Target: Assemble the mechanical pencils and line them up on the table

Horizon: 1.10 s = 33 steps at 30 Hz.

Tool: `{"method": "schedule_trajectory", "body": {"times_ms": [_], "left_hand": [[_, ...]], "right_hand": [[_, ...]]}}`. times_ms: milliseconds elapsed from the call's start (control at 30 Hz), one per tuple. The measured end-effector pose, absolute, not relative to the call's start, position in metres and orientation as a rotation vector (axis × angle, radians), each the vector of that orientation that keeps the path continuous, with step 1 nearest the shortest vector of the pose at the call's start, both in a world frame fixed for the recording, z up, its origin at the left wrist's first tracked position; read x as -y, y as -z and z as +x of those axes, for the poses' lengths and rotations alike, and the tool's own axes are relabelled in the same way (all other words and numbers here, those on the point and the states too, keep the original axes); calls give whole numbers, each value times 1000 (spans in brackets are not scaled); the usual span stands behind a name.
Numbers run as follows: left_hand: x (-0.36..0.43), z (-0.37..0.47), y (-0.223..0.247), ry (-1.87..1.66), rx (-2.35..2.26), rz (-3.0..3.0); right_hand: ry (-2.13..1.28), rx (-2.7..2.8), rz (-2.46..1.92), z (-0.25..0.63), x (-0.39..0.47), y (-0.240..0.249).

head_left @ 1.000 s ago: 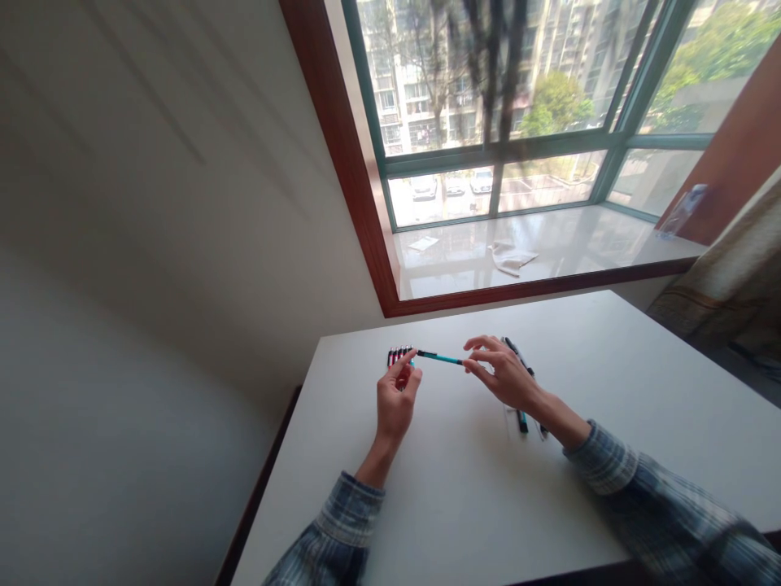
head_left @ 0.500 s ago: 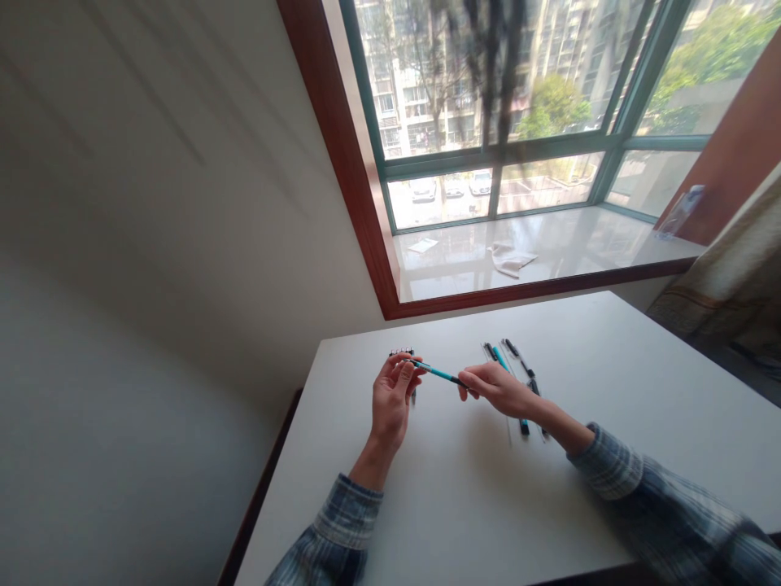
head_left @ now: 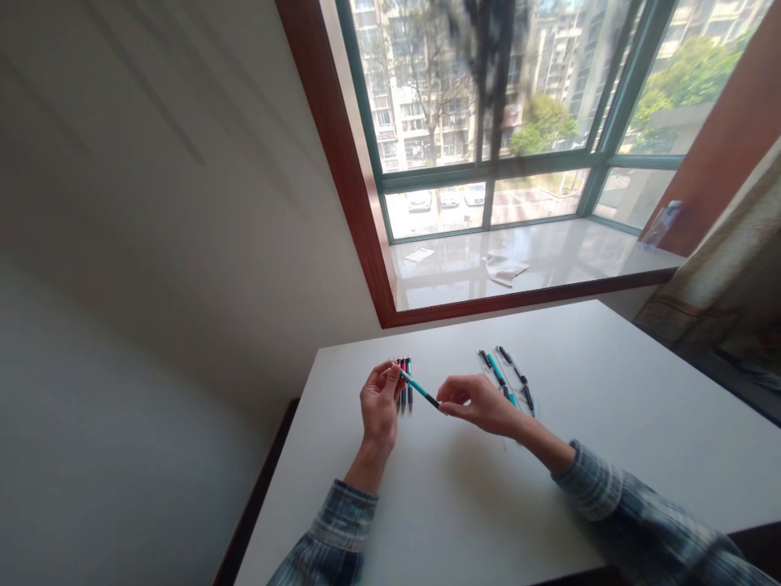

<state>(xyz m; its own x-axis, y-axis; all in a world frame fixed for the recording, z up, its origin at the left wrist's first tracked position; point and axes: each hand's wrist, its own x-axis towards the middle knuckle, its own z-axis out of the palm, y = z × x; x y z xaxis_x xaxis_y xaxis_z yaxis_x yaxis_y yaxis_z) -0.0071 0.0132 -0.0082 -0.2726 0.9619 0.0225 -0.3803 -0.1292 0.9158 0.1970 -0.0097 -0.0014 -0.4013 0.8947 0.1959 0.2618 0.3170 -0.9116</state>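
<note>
The left hand (head_left: 379,403) is pinching the upper end of a teal pen (head_left: 416,385); the right hand (head_left: 479,404) is gripping its dark lower end with the fingertips. The pen is slanting more steeply than half a second ago (it seems to be holding together as one piece). Partly behind it, a row of pens (head_left: 410,397) is lying; to its right, pen parts (head_left: 496,370) are resting on the white table (head_left: 464,521).

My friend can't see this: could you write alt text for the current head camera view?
A person's left hand and right hand hold a teal-and-black pen aslant between them above a white table. More pens lie in a row by the left hand, with slim pen parts near the right and a window beyond.
</note>
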Motion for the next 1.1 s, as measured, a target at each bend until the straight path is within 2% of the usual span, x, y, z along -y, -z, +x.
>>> {"method": "schedule_trajectory", "body": {"times_ms": [233, 667, 1100], "left_hand": [[-9, -9, 7, -1627, -1084, 926], [-11, -23, 6, -1670, -1230, 670], [-11, -23, 3, -1733, -1274, 747]], "right_hand": [[-913, 1806, -1150, 171, 26, 5], [-777, 1662, -1542, 141, -8, 15], [-706, 1799, -1564, 119, -2, 16]]}}
